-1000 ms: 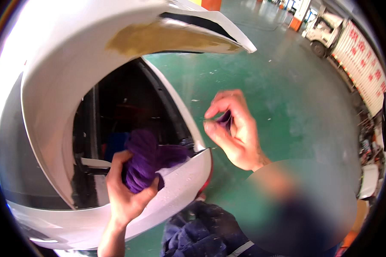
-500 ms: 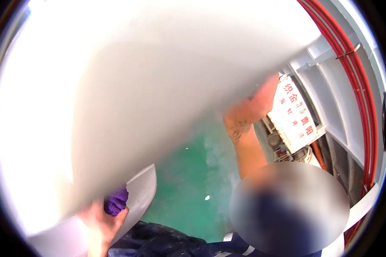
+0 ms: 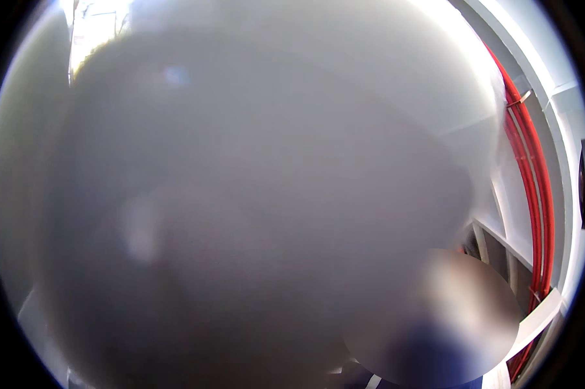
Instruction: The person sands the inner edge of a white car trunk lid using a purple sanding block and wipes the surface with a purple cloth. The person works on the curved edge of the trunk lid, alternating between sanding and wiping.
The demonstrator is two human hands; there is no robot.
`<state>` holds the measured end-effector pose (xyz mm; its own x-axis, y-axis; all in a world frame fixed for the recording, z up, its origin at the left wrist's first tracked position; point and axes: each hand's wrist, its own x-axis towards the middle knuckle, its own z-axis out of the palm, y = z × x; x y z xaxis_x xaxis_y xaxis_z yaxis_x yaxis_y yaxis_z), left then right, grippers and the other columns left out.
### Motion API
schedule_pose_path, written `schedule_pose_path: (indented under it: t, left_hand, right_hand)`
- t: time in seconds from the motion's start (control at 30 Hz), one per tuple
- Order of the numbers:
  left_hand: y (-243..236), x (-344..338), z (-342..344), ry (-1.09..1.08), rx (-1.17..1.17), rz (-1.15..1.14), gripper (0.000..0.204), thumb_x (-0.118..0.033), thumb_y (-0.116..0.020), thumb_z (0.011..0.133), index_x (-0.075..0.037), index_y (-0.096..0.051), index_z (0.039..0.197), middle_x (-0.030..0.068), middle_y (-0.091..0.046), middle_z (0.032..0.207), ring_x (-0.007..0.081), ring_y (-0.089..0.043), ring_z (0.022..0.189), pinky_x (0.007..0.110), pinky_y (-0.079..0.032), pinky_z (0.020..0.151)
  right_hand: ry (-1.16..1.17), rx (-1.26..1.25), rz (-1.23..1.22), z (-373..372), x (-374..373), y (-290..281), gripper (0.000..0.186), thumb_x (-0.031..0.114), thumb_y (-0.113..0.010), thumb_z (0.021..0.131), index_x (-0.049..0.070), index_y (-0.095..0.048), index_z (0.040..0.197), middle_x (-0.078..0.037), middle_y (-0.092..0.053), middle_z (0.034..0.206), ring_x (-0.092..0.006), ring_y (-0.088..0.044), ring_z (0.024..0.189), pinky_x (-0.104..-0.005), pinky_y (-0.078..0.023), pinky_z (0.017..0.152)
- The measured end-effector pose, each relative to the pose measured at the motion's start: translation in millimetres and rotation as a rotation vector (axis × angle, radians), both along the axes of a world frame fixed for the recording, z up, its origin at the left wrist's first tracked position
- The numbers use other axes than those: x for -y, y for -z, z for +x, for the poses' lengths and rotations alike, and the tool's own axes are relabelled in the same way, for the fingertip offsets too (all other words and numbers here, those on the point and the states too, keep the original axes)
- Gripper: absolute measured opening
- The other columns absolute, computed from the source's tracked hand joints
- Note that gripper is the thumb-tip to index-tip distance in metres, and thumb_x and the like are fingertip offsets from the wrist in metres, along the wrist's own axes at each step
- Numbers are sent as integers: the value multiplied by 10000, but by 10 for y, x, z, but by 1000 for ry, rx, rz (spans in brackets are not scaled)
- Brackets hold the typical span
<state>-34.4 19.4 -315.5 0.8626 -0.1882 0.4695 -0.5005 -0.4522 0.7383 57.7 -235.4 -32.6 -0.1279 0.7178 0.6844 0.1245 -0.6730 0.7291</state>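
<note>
From where I sit, I get little more than one large, smooth grey panel [image 3: 260, 194], out of focus and so near the lens that it fills most of my view. Taking the red pipes [image 3: 543, 175] as my mark, the panel is to their left, and pale framing [image 3: 565, 117] runs along their right. Far to the left of the pipes is a bright opening [image 3: 101, 29]; below and left of them, dark blue clothing [image 3: 429, 356] shows through a blurred oval.

Neither the left hand nor the right hand shows, so I can't tell whether the fingers are wide, narrow or closed on something. Anything they hold is out of my sight too.

My main worry is contact: with the panel this close, a slight forward nod could knock the camera against it, or mark its surface. The next is working blind. If the hands are behind the panel, I could miss a slipping grip, or fingers caught at an edge. I also can't see what supports the panel, so if it is loose, a bump could shift it toward the wearer.
</note>
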Motion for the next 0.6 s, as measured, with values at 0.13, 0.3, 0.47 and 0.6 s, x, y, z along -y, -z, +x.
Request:
schedule_pose_path:
  t: [0.13,0.3,0.47,0.6]
  left_hand:
    - [48,-15,-9,-36,-42,73,691,-266,-821,561,-69,-625,1194,231,-576,1139,456,-584,1037,537,-516,826]
    - [55,47,21,-52,63,41,763,-317,-884,527,-139,-643,1228,198,-607,1095,405,-582,955,507,-505,746]
    - [90,73,30,-50,75,40,782,-300,-893,492,-151,-645,1218,194,-615,1119,397,-587,964,496,-516,748]
    - [62,42,11,-51,57,66,794,-282,-905,471,-158,-647,1211,192,-618,1140,386,-591,984,487,-527,755]
  right_hand:
    - [-38,-42,112,178,-18,17,262,-99,-834,719,19,-625,824,-104,-610,769,-277,-535,713,-376,-420,645]
    - [-61,-66,64,77,-323,-266,272,-98,-844,707,17,-627,824,-114,-598,764,-288,-532,705,-384,-425,645]
    - [-121,-83,37,89,-375,-461,249,-118,-819,728,12,-628,820,-116,-599,770,-271,-535,698,-362,-421,612]
    - [-160,-106,-5,35,-644,-667,254,-120,-818,711,6,-629,823,-113,-599,771,-270,-539,695,-359,-427,602]
